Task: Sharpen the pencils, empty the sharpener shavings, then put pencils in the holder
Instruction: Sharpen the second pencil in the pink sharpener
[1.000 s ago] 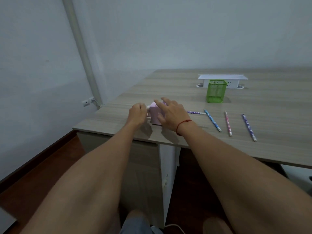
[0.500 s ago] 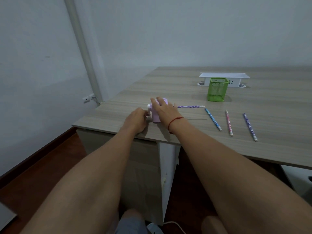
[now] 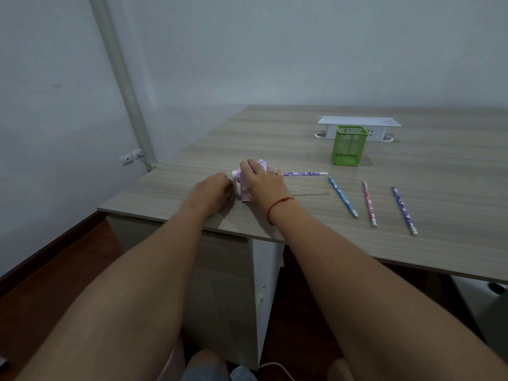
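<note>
**Pencil Held in Crank Sharpener as First of Four Is Worked**

The fingers of the right hand (image 3: 259, 178) are laid flat and slightly spread over the top of the lilac sharpener (image 3: 248, 185), which is pressed down onto the wooden desk (image 3: 439, 215) near its left front corner. The left hand (image 3: 213, 189) is curled closed just beside the sharpener's white end, where the crank is presumably gripped (the handle itself is hidden, so what is pinched cannot be told). A purple patterned pencil (image 3: 303, 174) is seen projecting horizontally from the sharpener's right side, its eraser end pointing toward the others. Three more pencils, blue (image 3: 342, 197), pink (image 3: 369, 204) and violet (image 3: 404, 210), are lined up well apart to the right. The green mesh holder (image 3: 347, 145) is placed farther back, in front of a white socket box (image 3: 357, 125).

The step is judged best done with firm downward pressure kept on the body so that it cannot slide or tip, and with the crank turned evenly while the pencil is left free to feed straight.

Compared with half a second earlier, little is changed: both hands are found in the same posts. A second earlier, far less of the inserted pencil was exposed past the right hand.
</note>
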`<move>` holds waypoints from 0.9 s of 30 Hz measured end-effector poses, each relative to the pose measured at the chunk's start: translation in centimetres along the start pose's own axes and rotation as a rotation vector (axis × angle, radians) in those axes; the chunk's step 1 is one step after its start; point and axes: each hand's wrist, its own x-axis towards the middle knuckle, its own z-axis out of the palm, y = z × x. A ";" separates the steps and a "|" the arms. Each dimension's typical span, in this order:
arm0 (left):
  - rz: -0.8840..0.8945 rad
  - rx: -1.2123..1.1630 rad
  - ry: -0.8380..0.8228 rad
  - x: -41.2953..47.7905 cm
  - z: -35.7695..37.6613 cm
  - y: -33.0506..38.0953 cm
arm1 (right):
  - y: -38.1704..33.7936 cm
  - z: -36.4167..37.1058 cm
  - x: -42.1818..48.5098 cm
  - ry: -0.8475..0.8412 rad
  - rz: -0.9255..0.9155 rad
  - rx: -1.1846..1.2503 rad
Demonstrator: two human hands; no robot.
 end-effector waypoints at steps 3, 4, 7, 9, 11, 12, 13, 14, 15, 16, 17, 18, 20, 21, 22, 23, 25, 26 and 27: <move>0.048 0.051 -0.031 0.4 -0.2 -0.2 | -0.1 0.2 0.4 0.022 0.010 -0.003; 0.081 0.090 -0.035 0.6 -0.2 -0.3 | -0.1 0.1 0.6 0.020 0.012 -0.002; 0.187 0.263 -0.043 1.4 -0.4 -0.6 | 0.0 -0.3 1.0 -0.012 0.013 0.034; 0.177 0.318 -0.012 2.7 -1.0 -0.7 | 0.1 -0.4 1.1 -0.008 0.004 0.052; 0.181 0.323 0.061 4.2 -2.3 -0.8 | 0.1 -0.2 1.1 0.007 0.004 0.047; 0.217 0.320 0.098 4.8 -3.1 -0.9 | 0.1 -0.1 1.1 0.013 0.013 0.037; 0.255 0.319 0.120 4.9 -3.6 -1.1 | -0.1 -0.1 1.2 0.016 0.022 0.025; 0.276 0.291 0.146 4.6 -3.9 -1.3 | -0.3 -0.1 1.2 0.024 0.029 0.011; 0.272 0.248 0.180 4.0 -3.8 -1.4 | -0.5 -0.1 1.3 0.028 0.031 -0.001; 0.253 0.207 0.219 3.2 -3.5 -1.4 | -0.6 -0.2 1.3 0.024 0.032 -0.010; 0.231 0.179 0.249 2.2 -3.2 -1.2 | -0.7 -0.3 1.3 0.014 0.036 -0.012; 0.216 0.163 0.264 1.4 -3.1 -1.0 | -0.7 -0.4 1.3 0.003 0.040 -0.009; 0.224 0.169 0.250 0.0 -3.3 -0.6 | -0.6 -0.6 1.3 -0.009 0.037 0.006; 0.229 0.171 0.245 -0.4 -3.6 -0.4 | -0.5 -0.6 1.3 -0.010 0.031 0.019; 0.222 0.161 0.246 -0.6 -3.8 -0.3 | -0.3 -0.6 1.4 -0.012 0.023 0.033; 0.217 0.144 0.252 -0.8 -3.8 -0.2 | -0.1 -0.5 1.6 -0.017 0.014 0.047; 0.227 0.119 0.248 -1.3 -3.4 0.0 | 0.4 -0.1 1.9 -0.015 -0.003 0.069; 0.243 0.122 0.237 -1.6 -3.2 0.0 | 0.6 0.1 1.9 -0.009 -0.012 0.072; 0.267 0.132 0.225 -1.8 -2.9 -0.1 | 0.7 0.2 2.0 -0.002 -0.019 0.069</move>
